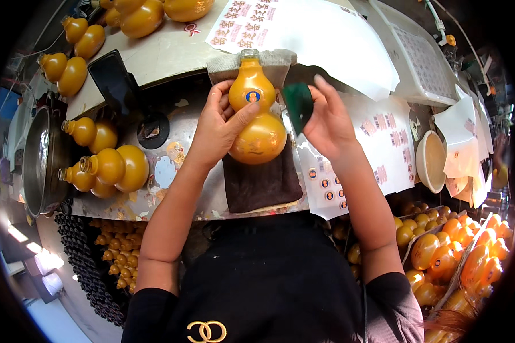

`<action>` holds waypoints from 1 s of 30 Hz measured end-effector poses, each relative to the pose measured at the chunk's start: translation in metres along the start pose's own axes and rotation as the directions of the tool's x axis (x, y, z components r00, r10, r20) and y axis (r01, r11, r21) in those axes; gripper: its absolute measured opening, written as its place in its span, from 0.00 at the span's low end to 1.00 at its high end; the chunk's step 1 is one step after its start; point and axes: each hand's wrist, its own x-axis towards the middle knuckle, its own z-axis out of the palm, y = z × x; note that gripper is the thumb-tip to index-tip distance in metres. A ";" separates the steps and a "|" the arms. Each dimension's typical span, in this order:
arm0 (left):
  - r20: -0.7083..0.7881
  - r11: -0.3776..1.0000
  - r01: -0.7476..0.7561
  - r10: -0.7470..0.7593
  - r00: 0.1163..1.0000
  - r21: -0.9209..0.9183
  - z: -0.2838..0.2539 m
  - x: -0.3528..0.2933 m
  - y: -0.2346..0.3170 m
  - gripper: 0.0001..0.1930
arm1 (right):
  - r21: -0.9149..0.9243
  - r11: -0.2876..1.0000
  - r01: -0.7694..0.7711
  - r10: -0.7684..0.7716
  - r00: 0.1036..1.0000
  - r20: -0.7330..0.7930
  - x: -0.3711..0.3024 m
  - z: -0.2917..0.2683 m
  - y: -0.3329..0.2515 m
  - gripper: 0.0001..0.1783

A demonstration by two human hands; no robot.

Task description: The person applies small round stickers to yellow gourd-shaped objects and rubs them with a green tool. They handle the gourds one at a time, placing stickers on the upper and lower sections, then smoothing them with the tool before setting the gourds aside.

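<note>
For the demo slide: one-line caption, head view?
Left hand grips an orange gourd-shaped bottle over a dark cloth; right hand holds a flat green piece.

At upper centre we are seeing an amber bottle (263, 137) with a blue-and-orange sticker (253, 96); to its right, we are noting a dark green card (297, 106). Mid-frame, we are viewing a dark brown cloth (260, 186). Along the top, we are finding a white sheet (332, 48) patterned with red characters, and at lower right, orange-yellow bottles (425, 252).

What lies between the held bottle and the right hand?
Between them, the head view shows a blurred green piece, held in the right hand.
</note>
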 end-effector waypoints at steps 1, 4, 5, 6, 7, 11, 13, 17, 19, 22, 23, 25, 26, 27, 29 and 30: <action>0.008 1.000 -0.017 0.017 1.000 -0.001 0.001 -0.001 -0.001 0.32 | -0.088 0.990 0.112 -0.112 0.994 0.008 -0.002 0.005 -0.001 0.17; 0.006 0.999 -0.038 0.038 0.999 -0.017 0.004 -0.003 0.001 0.33 | -0.526 0.749 0.402 -0.359 0.914 0.187 -0.002 0.022 -0.012 0.12; 0.000 0.999 -0.049 0.049 0.999 -0.005 0.004 -0.004 0.000 0.33 | -0.663 0.579 0.475 -0.379 0.877 0.296 0.001 0.030 -0.019 0.12; 0.000 0.998 -0.060 0.060 0.998 0.005 0.004 -0.004 0.000 0.33 | -0.758 0.374 0.534 -0.374 0.835 0.403 0.005 0.036 -0.024 0.12; -0.001 0.997 -0.070 0.070 0.998 0.015 0.004 -0.004 0.000 0.33 | -0.786 0.250 0.565 -0.386 0.803 0.454 0.011 0.041 -0.025 0.14; 0.011 0.997 -0.071 0.071 0.997 0.018 0.004 -0.003 -0.002 0.33 | -0.844 0.133 0.520 -0.371 0.816 0.444 0.035 0.039 -0.033 0.14; 0.005 0.998 -0.064 0.064 0.998 0.021 0.002 -0.002 -0.002 0.34 | -0.845 0.135 0.517 -0.386 0.813 0.436 0.030 0.048 -0.035 0.12; 0.010 0.999 0.001 -0.001 1.000 -0.048 -0.003 -0.004 0.001 0.26 | -0.670 -0.280 0.687 -0.584 0.432 0.687 0.014 0.046 -0.021 0.13; 0.023 0.971 0.106 -0.103 0.994 -0.215 -0.014 -0.001 -0.003 0.22 | -0.524 -0.464 0.714 -0.491 0.285 0.823 0.003 0.035 -0.012 0.14; 0.054 0.992 0.087 -0.082 0.995 -0.089 -0.013 0.002 -0.001 0.21 | -0.484 -0.516 0.707 -0.380 0.317 0.869 -0.016 0.026 0.006 0.13; 0.035 0.989 0.097 -0.094 0.995 -0.115 -0.013 0.001 -0.003 0.19 | -0.494 -0.499 0.712 -0.371 0.340 0.864 -0.017 0.024 0.008 0.13; 0.008 0.987 0.081 -0.081 0.997 -0.142 -0.008 -0.001 0.001 0.20 | -0.504 -0.483 0.716 -0.350 0.370 0.861 -0.020 0.024 0.007 0.13; -0.005 0.985 0.073 -0.075 0.997 -0.156 -0.007 -0.001 0.002 0.20 | -0.509 -0.476 0.718 -0.335 0.386 0.859 -0.021 0.023 0.007 0.13; -0.007 0.985 0.066 -0.068 0.998 -0.161 -0.006 -0.001 0.002 0.20 | -0.510 -0.471 0.720 -0.319 0.401 0.859 -0.023 0.023 0.008 0.13; -0.011 0.983 0.053 -0.055 0.998 -0.173 -0.007 -0.001 0.002 0.20 | -0.525 -0.440 0.729 -0.295 0.435 0.851 -0.024 0.022 0.006 0.14; -0.004 0.983 0.045 -0.047 0.999 -0.177 -0.007 -0.001 0.001 0.21 | -0.536 -0.413 0.736 -0.288 0.453 0.844 -0.024 0.022 0.005 0.13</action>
